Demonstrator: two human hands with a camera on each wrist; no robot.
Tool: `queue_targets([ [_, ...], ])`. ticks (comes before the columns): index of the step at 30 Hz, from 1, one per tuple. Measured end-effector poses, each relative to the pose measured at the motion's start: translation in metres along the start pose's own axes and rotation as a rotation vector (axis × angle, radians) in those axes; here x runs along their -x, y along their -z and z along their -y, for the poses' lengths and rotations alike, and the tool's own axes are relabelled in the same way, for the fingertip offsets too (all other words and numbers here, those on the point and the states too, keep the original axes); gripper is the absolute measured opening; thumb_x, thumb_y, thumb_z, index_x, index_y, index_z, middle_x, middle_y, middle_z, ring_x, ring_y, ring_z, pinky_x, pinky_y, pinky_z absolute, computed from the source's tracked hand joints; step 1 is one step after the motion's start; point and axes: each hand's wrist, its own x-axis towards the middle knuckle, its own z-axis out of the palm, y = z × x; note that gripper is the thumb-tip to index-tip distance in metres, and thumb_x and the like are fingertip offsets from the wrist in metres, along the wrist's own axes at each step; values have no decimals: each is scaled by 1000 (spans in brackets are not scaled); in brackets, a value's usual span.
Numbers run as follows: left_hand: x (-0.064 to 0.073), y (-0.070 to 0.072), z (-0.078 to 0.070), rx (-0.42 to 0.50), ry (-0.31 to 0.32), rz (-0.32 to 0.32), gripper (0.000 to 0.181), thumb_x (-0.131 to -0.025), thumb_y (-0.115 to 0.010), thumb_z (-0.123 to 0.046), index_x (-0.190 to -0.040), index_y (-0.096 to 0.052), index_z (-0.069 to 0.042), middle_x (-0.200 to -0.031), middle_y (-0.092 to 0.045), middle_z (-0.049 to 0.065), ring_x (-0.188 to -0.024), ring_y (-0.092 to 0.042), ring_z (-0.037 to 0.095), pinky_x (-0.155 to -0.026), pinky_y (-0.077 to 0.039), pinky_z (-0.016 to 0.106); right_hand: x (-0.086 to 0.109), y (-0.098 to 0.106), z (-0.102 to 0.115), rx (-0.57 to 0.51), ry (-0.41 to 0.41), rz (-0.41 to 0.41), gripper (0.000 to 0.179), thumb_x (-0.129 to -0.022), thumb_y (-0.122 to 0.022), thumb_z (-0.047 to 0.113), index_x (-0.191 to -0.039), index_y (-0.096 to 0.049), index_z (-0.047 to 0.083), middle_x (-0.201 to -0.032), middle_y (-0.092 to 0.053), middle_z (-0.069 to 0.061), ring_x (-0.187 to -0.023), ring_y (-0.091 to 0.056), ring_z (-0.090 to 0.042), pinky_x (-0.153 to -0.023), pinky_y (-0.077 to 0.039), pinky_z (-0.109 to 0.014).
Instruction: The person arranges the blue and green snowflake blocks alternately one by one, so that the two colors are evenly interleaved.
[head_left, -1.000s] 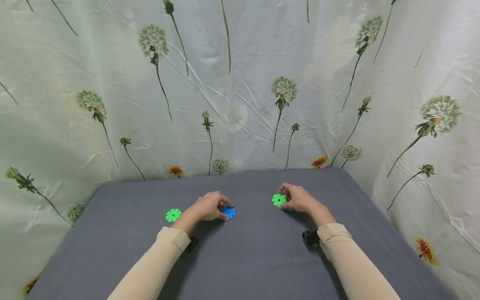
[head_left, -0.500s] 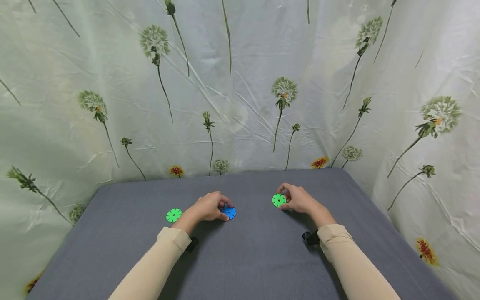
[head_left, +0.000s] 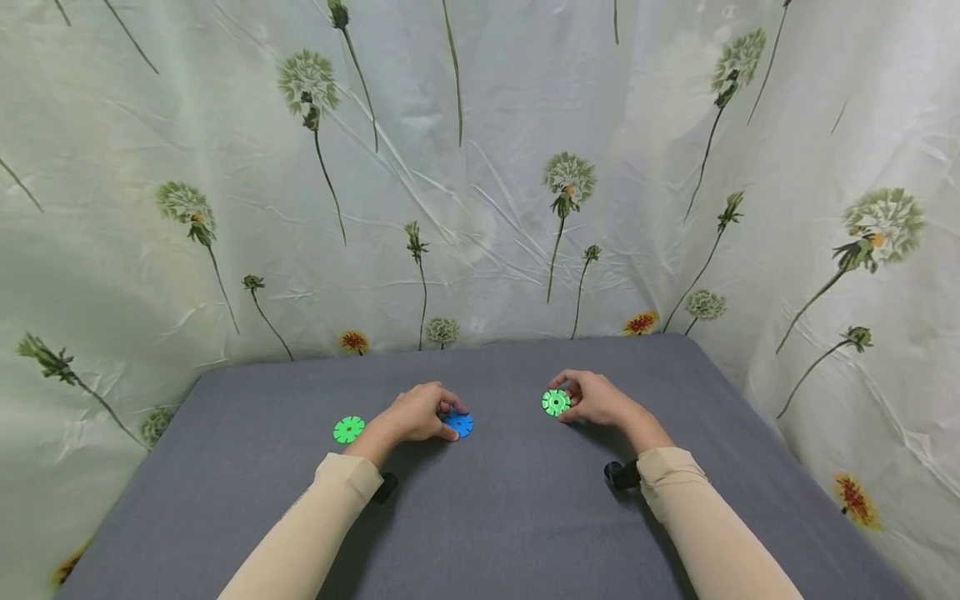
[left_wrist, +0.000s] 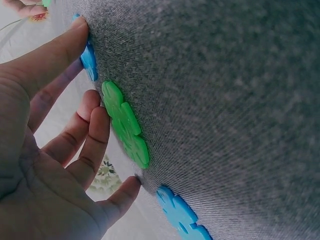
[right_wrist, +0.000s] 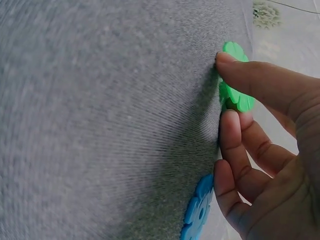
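Observation:
My left hand (head_left: 416, 414) pinches a blue notched plastic disc (head_left: 461, 424) between thumb and fingers, close over the grey cloth. In the left wrist view, this blue disc shows at the thumb tip, and a green disc (left_wrist: 125, 125) lies beside the other fingers. Another blue disc (left_wrist: 182, 215) is below the little finger there. My right hand (head_left: 596, 397) holds a green notched disc (head_left: 556, 402) by its edge, tilted, with the thumb at the near side. Near that hand's lower fingers a blue disc (right_wrist: 199, 210) shows in the right wrist view, hidden in the head view.
A green disc (head_left: 348, 429) lies left of my left hand on the grey cloth-covered table (head_left: 495, 517). Behind the table and along its sides hangs a pale curtain (head_left: 495, 167) with a dandelion print. Dark straps circle both wrists.
The green disc in my right hand has shifted slightly left and down, with its fingers following, and its face catches more light. My left hand and its blue disc stay nearly still.

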Motion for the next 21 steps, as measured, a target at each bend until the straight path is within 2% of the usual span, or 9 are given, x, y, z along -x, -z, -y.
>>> queue_targets([
  [5,0,0,0,10,1,-2,37,-85,-94,-26,-120,-82,-29,-123,-73,3,-122,-68,25,-112,-42,66,-2,1,-2,-45,-5,33,50,-86,-90,3,-132,-71,4,-102,-70,-8,-87,-62,-15,-79,-53,-32],
  [12,0,1,0,13,3,6,36,-85,-94,-26,-119,-83,-29,-123,-73,3,-122,-68,25,-112,-43,65,-2,1,-2,-27,-7,31,51,-86,-90,5,-132,-71,2,-104,-70,-10,-88,-61,-16,-76,-52,-32],
  [21,-1,1,0,24,6,15,37,-85,-94,-25,-119,-82,-29,-127,-72,4,-125,-68,26,-114,-42,65,-2,0,0,7,-3,16,45,-86,-92,14,-124,-73,2,-94,-66,-6,-81,-56,-15,-72,-48,-30],
])
